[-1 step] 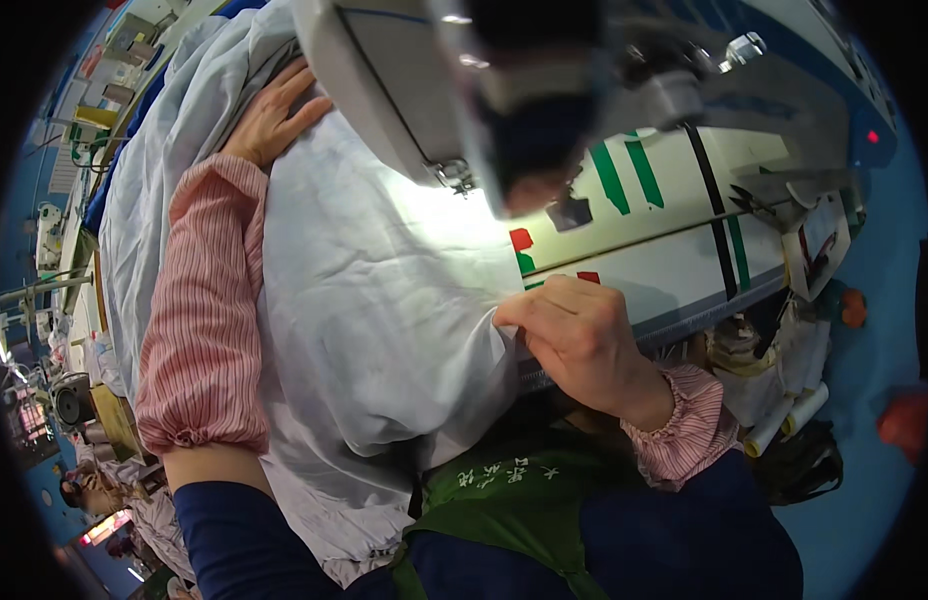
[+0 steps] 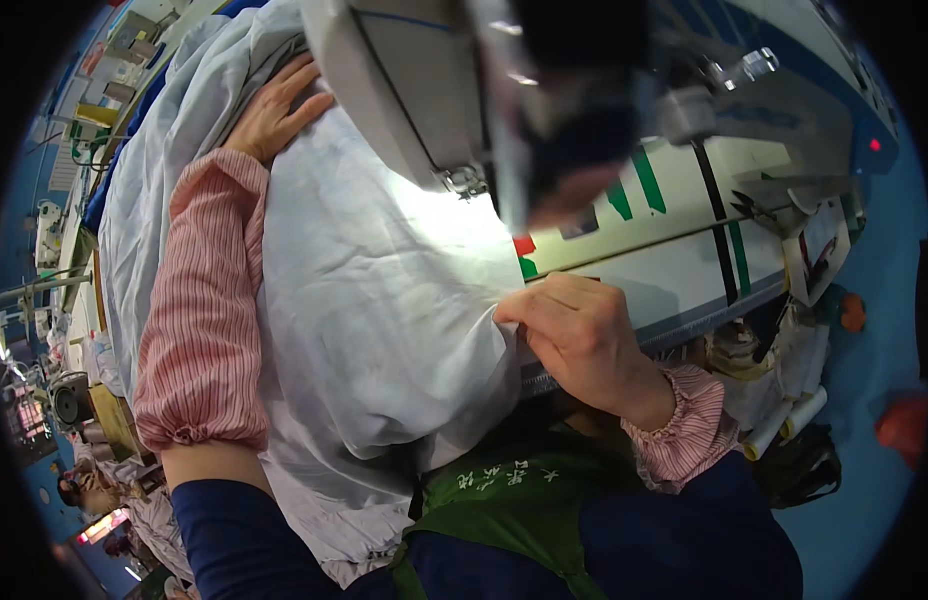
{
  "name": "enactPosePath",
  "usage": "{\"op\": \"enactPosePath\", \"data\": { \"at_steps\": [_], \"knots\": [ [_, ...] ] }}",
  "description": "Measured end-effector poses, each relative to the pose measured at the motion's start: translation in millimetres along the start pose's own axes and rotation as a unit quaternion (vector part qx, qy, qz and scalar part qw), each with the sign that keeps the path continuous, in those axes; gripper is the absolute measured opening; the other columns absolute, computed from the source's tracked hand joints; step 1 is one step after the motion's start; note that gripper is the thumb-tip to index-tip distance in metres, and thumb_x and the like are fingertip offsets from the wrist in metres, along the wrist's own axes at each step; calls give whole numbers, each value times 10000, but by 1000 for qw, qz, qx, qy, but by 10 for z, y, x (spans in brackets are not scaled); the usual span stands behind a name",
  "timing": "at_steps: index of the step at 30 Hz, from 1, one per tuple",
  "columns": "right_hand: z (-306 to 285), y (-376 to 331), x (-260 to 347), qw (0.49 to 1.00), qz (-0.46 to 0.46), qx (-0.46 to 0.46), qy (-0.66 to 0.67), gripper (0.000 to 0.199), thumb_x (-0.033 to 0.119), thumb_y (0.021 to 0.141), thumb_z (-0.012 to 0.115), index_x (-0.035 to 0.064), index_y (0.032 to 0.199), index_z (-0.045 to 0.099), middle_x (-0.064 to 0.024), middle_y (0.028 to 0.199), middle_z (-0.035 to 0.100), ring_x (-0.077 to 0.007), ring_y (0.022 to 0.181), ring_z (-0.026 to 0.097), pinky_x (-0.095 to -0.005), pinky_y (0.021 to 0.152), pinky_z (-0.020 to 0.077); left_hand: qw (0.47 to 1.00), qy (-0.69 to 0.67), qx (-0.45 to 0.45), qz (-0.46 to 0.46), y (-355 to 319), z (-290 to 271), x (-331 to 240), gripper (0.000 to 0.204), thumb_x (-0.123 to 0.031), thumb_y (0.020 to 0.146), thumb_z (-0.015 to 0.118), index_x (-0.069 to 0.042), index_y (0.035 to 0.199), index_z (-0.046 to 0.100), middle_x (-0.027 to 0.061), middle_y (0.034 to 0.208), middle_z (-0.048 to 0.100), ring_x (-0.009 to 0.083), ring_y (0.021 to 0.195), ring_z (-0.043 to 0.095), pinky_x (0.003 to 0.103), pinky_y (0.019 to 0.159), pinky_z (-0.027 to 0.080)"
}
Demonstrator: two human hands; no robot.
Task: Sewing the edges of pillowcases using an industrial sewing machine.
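2 hands on pale fabric (image 2: pixel 384 330): left hand (image 2: pixel 274 110) flat, right hand (image 2: pixel 579 335) pinching (fingers curled).

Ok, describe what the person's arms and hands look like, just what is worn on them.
Both hands, the left hand and the right hand, are bare, with no gloves. Each forearm wears a loose oversleeve of pink-and-white pinstriped cloth, gathered with elastic at its ends: the left oversleeve is long, the right oversleeve shows as a ruffled cuff. Dark navy sleeves show above them.
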State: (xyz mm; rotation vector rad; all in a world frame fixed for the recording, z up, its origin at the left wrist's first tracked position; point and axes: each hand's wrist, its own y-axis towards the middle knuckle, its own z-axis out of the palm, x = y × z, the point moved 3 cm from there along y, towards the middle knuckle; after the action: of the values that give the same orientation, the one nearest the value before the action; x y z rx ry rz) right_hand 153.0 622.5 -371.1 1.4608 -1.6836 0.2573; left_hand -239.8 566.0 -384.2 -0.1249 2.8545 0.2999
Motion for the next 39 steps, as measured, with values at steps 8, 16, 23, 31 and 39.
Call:
{"op": "enactPosePath", "data": {
  "at_steps": [8,16,23,31,39],
  "knots": [
    [61,357,-223,995,49,78,23,244,-85,799,608,67,989,628,-78,806,623,-215,745,625,-326,698,487,994,91,-45,-43,312,74,639,564,-476,945,524,-161,1411,481,108,1476,430,320,1351,414,379,1131,317],
    [85,422,-277,996,56,64,-31,221,-86,793,596,69,948,633,-91,974,644,-291,885,618,-352,752,488,935,308,-141,-106,452,-91,386,318,-330,949,515,-92,1142,602,161,1212,586,339,1159,564,416,947,473],
    [144,-157,281,988,-89,12,-129,246,-108,697,584,29,892,643,-116,1316,519,-345,1251,444,-412,1007,439,945,269,40,-183,134,21,-15,405,-181,882,523,-95,1278,533,223,1194,575,402,1088,575,477,926,468],
    [621,-1466,538,925,-189,68,-321,106,142,788,615,61,835,664,-75,1357,519,-302,1302,402,-442,1033,365,996,-40,-73,18,-1882,331,-2694,101,-60,850,606,-49,950,607,135,843,600,338,731,611,408,632,501],
    [1088,-2246,406,927,-148,201,-281,125,138,766,576,65,842,643,-74,1028,607,-246,1040,535,-382,894,422,929,-235,-221,-183,-2802,1410,-3335,133,-68,861,634,15,965,636,193,952,644,380,891,611,421,796,485]
  ]
}}
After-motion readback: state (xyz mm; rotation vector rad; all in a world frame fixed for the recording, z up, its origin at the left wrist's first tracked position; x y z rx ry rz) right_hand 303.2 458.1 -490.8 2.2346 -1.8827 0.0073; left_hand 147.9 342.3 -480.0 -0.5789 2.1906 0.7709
